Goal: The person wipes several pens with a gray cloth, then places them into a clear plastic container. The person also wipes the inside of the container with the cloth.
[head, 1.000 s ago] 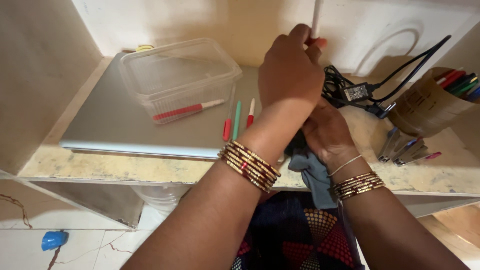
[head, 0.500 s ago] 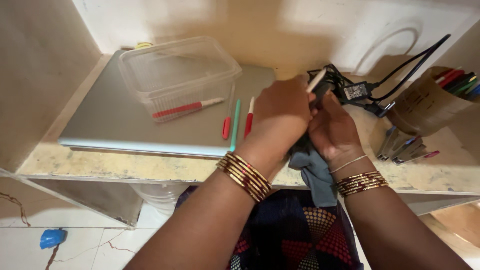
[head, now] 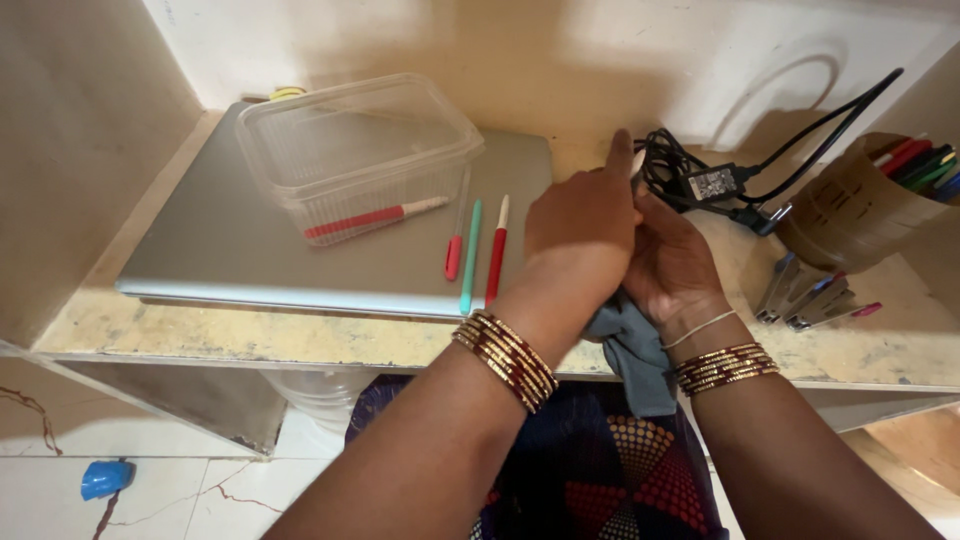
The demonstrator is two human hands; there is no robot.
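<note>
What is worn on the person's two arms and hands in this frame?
Both forearms are bare, with no sleeves showing. The left hand has a stack of thin gold bangles with dark red ones mixed in at the wrist. The right hand has a similar but narrower stack of gold and red bangles, plus a thin pale thread tied just above it. No rings can be made out.

Box [head: 360,150] on laptop [head: 230,250] — pens [head: 475,250] beside (right)
</note>
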